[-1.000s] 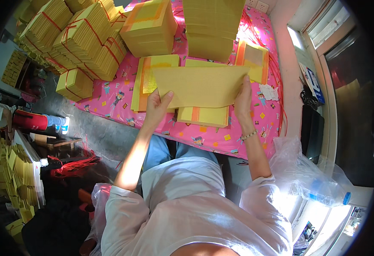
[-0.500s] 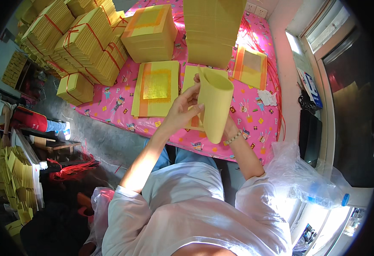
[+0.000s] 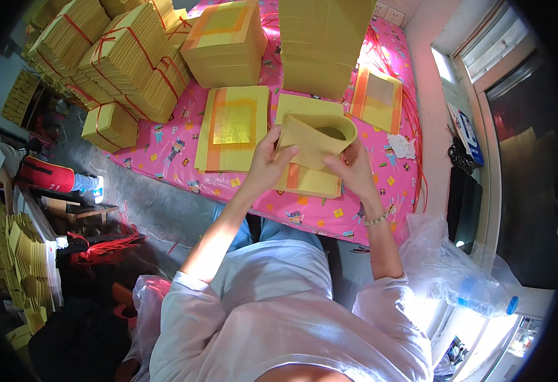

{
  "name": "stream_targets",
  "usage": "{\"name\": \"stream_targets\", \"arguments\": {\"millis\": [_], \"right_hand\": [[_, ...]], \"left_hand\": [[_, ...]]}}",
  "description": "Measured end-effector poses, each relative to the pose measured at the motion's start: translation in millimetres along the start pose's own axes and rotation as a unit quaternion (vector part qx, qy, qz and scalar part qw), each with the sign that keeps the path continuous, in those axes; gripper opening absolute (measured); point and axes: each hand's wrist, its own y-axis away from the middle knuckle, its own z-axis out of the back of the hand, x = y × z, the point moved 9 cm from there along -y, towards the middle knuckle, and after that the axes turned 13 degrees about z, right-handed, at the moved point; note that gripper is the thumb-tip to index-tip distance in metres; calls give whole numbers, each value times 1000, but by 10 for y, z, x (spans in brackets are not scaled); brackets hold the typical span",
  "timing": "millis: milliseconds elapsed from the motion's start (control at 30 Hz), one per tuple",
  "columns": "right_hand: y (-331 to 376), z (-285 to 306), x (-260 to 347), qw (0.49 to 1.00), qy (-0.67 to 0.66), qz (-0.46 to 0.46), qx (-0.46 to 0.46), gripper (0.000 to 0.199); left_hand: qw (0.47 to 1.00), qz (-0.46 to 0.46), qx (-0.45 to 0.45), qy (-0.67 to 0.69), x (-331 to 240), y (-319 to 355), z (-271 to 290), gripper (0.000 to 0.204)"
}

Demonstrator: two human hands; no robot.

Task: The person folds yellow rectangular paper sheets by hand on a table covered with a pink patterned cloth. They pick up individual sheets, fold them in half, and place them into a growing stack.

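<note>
A yellow paper sheet [image 3: 314, 143] is curled over into a loose loop in front of me, its open end facing up. My left hand [image 3: 271, 158] pinches its left edge, thumb on the near face. At the loop's right side my right hand [image 3: 357, 170] grips the paper, with a beaded bracelet on that wrist. Right beneath lies a stack of yellow paper [image 3: 309, 183], partly hidden by the curled sheet. Left of it sits a stack of yellow sheets [image 3: 233, 130] with a gold foil square and orange bands.
A pink patterned table cover [image 3: 272, 207] bears a tall yellow paper stack [image 3: 322, 51], a block of sheets [image 3: 225, 54], a smaller pile [image 3: 376, 99] and red-tied bundles [image 3: 129, 63]. Crumpled tissue [image 3: 401, 146] and red strings [image 3: 413, 134] lie right. Another person [image 3: 43, 172] works far left.
The paper has gone from an upright, tube-like curl to a lower, wider loop. My right hand has come out from behind it to its right side.
</note>
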Motion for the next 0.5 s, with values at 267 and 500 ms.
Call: {"name": "stream_targets", "arguments": {"millis": [267, 500], "right_hand": [[-18, -81, -51, 996, 86, -32, -6, 49], [36, -45, -133, 995, 84, -34, -34, 41]], "left_hand": [[995, -43, -63, -60, 68, 64, 31, 35], [989, -37, -41, -138, -75, 29, 35, 39]]}}
